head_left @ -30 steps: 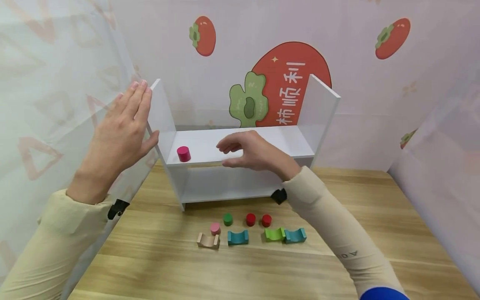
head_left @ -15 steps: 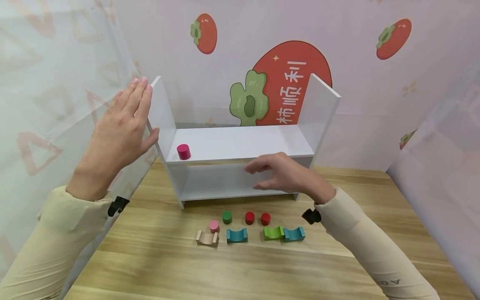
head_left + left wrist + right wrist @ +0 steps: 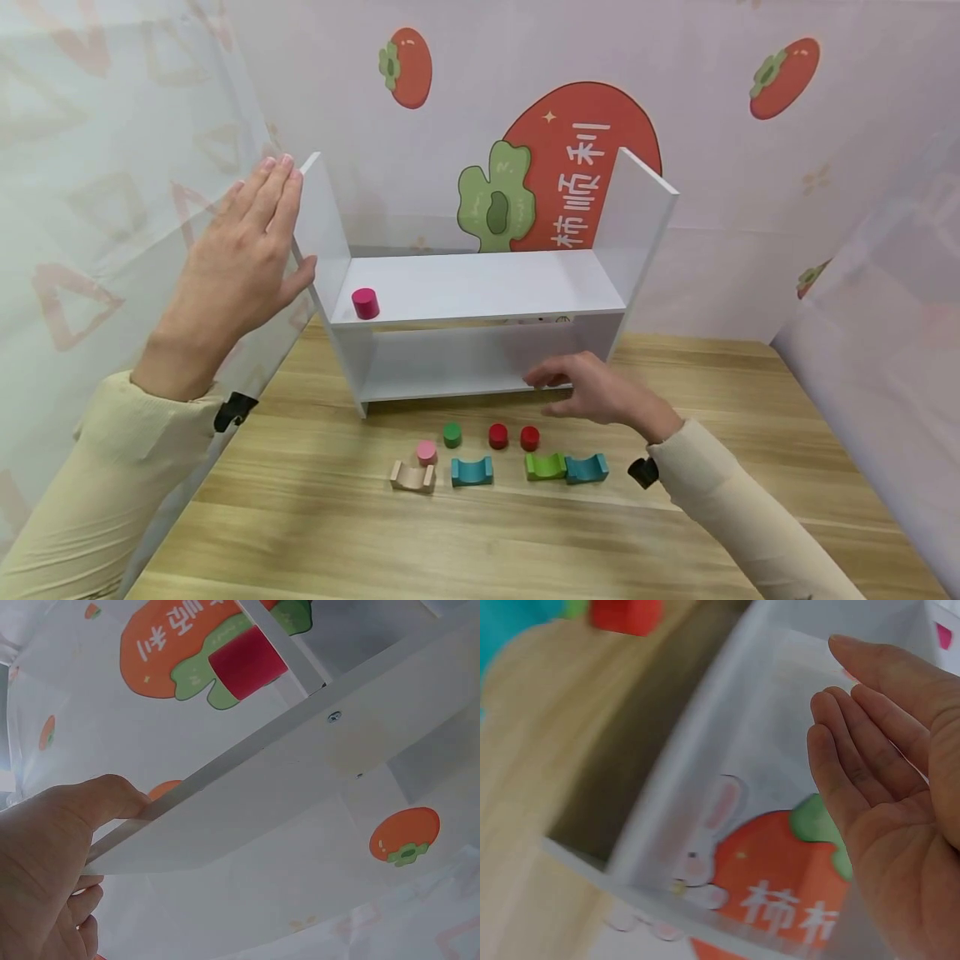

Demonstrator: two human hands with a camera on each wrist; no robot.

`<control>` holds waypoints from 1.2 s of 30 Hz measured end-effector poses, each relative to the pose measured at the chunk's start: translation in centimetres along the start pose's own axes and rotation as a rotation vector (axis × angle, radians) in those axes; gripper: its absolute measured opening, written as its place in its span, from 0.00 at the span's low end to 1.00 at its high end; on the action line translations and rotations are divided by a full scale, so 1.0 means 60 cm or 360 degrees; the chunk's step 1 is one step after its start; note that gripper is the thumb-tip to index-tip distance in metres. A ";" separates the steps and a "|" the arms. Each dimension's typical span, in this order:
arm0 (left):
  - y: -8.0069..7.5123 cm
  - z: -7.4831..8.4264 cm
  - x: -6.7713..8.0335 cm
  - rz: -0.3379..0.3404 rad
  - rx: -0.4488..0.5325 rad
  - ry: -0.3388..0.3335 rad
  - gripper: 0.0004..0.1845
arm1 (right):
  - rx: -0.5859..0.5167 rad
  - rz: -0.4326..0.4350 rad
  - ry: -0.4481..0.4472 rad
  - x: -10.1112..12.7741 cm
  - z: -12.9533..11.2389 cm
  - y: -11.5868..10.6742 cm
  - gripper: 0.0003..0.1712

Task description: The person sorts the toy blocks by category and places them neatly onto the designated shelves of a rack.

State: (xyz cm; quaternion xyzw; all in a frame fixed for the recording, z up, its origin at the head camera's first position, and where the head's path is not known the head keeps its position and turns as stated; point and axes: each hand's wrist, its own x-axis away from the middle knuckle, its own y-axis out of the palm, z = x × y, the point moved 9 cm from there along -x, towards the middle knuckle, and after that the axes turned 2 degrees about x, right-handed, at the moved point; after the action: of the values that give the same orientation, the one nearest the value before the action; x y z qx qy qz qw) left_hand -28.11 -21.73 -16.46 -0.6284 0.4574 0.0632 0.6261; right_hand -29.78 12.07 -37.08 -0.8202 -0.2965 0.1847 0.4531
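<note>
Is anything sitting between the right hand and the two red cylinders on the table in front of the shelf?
Nothing visible. The right hand hovers open, empty, just right of the nearer red cylinder, with only bare table between them. The other red cylinder stands just beyond it; the green arch block lies nearer the camera, off that line.
</note>
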 end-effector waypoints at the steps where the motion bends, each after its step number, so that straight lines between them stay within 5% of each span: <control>1: 0.000 0.000 0.000 -0.0003 -0.0001 -0.0002 0.50 | -0.0019 -0.0003 0.0009 0.002 0.007 0.008 0.24; 18: 0.001 0.000 -0.002 -0.0007 0.0026 -0.0017 0.50 | -0.0210 -0.0062 0.0152 0.011 0.098 0.125 0.25; 36: 0.003 0.002 -0.005 -0.0019 0.0015 -0.0022 0.50 | -0.0146 -0.0045 0.0161 0.002 0.117 0.158 0.22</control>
State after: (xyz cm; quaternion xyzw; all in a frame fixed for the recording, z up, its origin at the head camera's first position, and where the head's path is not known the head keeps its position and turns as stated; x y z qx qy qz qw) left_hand -28.35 -21.46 -16.38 -0.6277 0.4495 0.0617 0.6326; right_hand -30.70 12.66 -48.83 -0.8440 -0.2929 0.1228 0.4321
